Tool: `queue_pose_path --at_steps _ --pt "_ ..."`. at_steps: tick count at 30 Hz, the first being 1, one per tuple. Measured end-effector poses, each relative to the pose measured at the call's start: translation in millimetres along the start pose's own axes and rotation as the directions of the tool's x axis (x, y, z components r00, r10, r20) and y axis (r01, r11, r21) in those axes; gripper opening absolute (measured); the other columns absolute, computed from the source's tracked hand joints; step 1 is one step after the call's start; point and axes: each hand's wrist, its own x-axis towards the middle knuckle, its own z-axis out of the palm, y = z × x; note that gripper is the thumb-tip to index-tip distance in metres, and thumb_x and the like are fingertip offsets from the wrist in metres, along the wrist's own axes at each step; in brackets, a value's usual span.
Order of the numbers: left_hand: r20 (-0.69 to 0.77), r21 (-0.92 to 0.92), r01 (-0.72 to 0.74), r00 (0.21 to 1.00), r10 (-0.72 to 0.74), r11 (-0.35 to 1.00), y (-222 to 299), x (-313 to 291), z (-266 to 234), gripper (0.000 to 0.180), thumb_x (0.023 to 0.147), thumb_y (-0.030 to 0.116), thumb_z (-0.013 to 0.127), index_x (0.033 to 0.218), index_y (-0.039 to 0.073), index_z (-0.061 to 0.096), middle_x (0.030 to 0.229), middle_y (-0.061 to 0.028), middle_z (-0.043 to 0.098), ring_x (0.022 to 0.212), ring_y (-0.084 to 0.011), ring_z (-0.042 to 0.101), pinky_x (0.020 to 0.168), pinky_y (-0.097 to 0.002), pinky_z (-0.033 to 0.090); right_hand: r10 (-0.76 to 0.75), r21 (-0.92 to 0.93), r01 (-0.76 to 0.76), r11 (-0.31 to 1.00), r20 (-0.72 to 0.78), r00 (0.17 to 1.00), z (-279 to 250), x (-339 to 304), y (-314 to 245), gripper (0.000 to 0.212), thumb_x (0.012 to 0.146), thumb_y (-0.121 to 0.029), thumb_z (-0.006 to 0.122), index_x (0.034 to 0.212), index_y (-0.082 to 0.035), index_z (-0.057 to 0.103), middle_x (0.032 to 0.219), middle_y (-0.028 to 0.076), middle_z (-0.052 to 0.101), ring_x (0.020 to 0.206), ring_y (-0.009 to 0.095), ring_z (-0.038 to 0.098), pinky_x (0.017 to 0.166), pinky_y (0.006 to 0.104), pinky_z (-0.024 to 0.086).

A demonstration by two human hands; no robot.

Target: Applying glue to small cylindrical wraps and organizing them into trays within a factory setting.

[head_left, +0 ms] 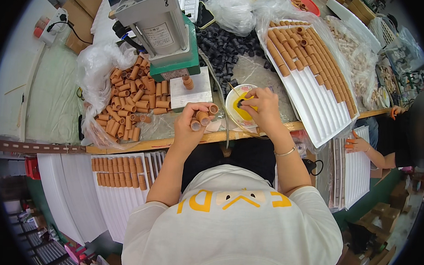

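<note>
My left hand is closed around several short brown tubes, their open ends turned toward me. Over a white bowl of yellow liquid, my right hand pinches a small black fitting, which is at or just above the liquid. A thin stick leans on the bowl's rim. Between my hands and the green and grey press, a brown tube piece stands upright on the metal plate.
Loose brown tubes are heaped left of the press. Black fittings are piled behind the bowl. A white ribbed tray with rows of tubes lies right; another tray sits lower left. Another person's hand is at the far right.
</note>
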Motion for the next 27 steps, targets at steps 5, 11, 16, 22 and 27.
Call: queue_pose_path --at_steps 5,11,16,22,27 --pt "0.098 0.168 0.000 0.995 -0.016 0.986 0.4 7.1 8.8 0.017 0.085 0.004 0.068 0.097 0.003 0.055 0.103 -0.0097 0.070 0.088 -0.0176 0.068 0.076 -0.0281 0.054 -0.045 0.446 0.099 0.890 -0.130 0.990 -14.2 13.3 -33.5 0.012 0.071 -0.013 0.078 0.082 -0.012 0.074 0.095 0.004 0.063 0.093 0.023 0.057 0.084 0.0374 0.040" --pt "0.065 0.182 0.013 0.998 -0.025 0.983 -10.6 6.6 18.1 0.021 0.082 0.001 0.071 0.096 0.003 0.055 0.102 -0.0102 0.070 0.087 -0.0178 0.067 0.076 -0.0286 0.053 -0.266 0.131 0.270 0.954 -0.046 0.963 -26.7 18.9 -43.6 0.012 0.074 -0.012 0.076 0.084 -0.008 0.070 0.093 0.006 0.064 0.087 0.024 0.060 0.076 0.0373 0.047" --pt "0.099 0.240 0.004 0.995 -0.029 0.971 -13.9 6.7 6.4 0.026 0.083 -0.013 0.062 0.101 0.001 0.050 0.117 -0.0129 0.059 0.101 -0.0175 0.061 0.082 -0.0307 0.059 0.243 0.191 -0.179 0.965 -0.395 0.886 -49.6 49.4 31.0 0.013 0.079 -0.013 0.073 0.085 -0.004 0.067 0.085 0.009 0.064 0.073 0.020 0.059 0.066 0.0309 0.048" --pt "0.083 0.181 0.061 0.994 -0.077 0.982 -11.9 3.7 2.9 0.026 0.082 -0.012 0.064 0.100 0.001 0.050 0.115 -0.0117 0.059 0.100 -0.0159 0.060 0.084 -0.0314 0.058 0.280 -0.318 -0.488 0.813 -0.522 0.806 -56.0 118.7 122.9 0.039 0.077 -0.040 0.077 0.095 -0.008 0.065 0.098 0.013 0.060 0.093 0.032 0.060 0.081 0.0441 0.047" --pt "0.007 0.253 0.064 0.998 -0.068 0.965 -5.1 9.1 -10.3 0.025 0.080 -0.005 0.069 0.098 0.004 0.053 0.105 -0.0082 0.066 0.093 -0.0153 0.063 0.080 -0.0280 0.053 0.377 -0.536 -0.538 0.650 -0.387 0.841 -43.6 146.0 140.7 0.037 0.076 -0.040 0.077 0.102 -0.015 0.068 0.105 0.012 0.058 0.107 0.030 0.054 0.085 0.0520 0.044"
